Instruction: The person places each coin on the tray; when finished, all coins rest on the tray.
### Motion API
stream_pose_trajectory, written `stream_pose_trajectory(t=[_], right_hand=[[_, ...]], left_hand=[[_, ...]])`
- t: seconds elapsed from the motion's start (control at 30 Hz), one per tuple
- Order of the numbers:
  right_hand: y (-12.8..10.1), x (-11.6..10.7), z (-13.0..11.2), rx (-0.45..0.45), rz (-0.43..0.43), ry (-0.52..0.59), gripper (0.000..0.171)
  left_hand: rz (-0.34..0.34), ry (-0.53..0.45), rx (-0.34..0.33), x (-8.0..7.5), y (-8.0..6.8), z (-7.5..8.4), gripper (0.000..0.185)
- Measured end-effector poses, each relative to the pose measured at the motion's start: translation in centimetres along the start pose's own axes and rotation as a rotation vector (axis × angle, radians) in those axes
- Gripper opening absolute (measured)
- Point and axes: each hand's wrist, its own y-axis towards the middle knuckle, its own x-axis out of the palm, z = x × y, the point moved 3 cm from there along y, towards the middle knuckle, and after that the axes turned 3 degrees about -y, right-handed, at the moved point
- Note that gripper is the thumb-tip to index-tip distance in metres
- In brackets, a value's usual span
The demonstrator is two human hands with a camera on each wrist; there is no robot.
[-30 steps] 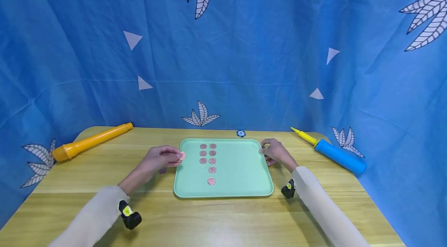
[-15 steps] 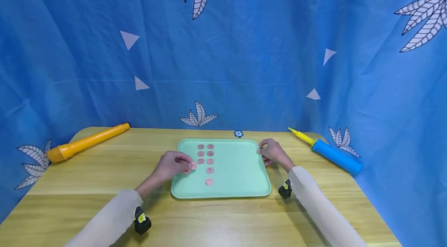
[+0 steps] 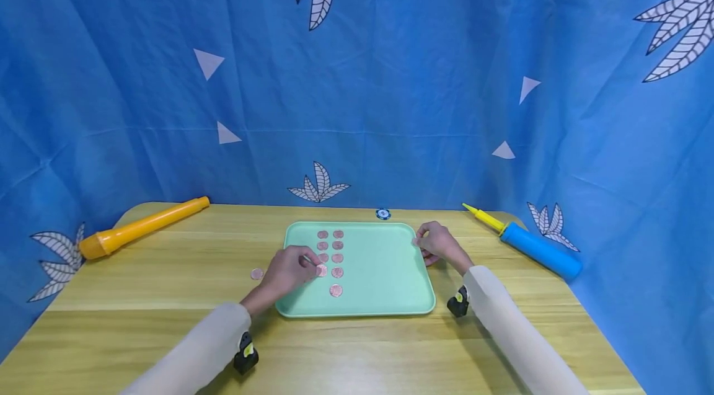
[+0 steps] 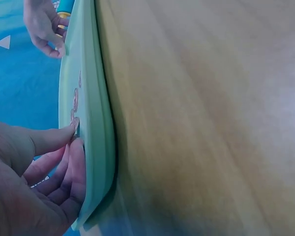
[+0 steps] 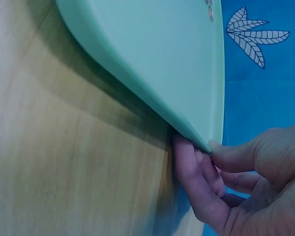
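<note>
We see the left hand [image 3: 290,271] pinch a copper coin [image 3: 321,270] at its three o'clock over the mint-green plastic tray [image 3: 385,271]; right-hand fingers [image 5: 196,182] clasp the tray's rim.

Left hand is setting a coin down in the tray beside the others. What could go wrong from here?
The left hand pinches a coin close beside the laid coins; a nudge could knock the two columns askew. The right hand grips the tray by its edge; pulling might shift everything. One loose coin lies on the table and could be overlooked.

left hand [image 3: 290,270] moved onto tray [image 3: 385,296], lowering coin [image 3: 321,270]
</note>
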Motion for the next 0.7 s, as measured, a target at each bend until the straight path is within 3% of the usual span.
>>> stream_pose_trajectory(t=[0.17,0.7], right_hand=[[0.11,0.04,-0.04,0.006,0.012,-0.006,0.011],[-0.05,0.20,-0.03,0.000,0.014,0.002,0.012]], left_hand=[[-0.005,0.034,-0.021,0.11,0.35,0.22,0.007],[-0.013,0.062,0.019,0.34,0.14,-0.01,0.005]])
